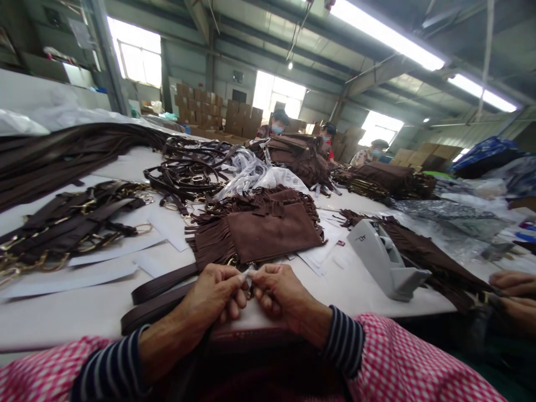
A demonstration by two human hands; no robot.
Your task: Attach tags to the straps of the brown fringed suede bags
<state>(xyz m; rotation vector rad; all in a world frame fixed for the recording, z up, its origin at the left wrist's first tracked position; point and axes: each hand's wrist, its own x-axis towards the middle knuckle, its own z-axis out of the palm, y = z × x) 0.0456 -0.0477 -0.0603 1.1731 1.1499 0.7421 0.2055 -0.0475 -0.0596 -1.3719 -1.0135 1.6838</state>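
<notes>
My left hand (220,291) and my right hand (282,291) meet at the table's front edge, fingertips pinched together. Between them is a small whitish wrapping piece (248,272), thin like tissue or plastic, around something the fingers mostly hide. Gold-coloured metal hardware shows just behind the fingertips. A dark brown fringed bag (274,231) lies flat right beyond my hands. From beneath my left forearm, a looped dark brown strap (167,283) extends to the left; how it joins the bag is hidden.
A grey tape dispenser (383,259) stands to the right. Straps with gold hardware (84,215) and paper strips (104,276) cover the left side. Stacked brown bags (293,159) and crumpled plastic lie farther back. Another person's hands (515,293) are at the right edge; several people sit opposite.
</notes>
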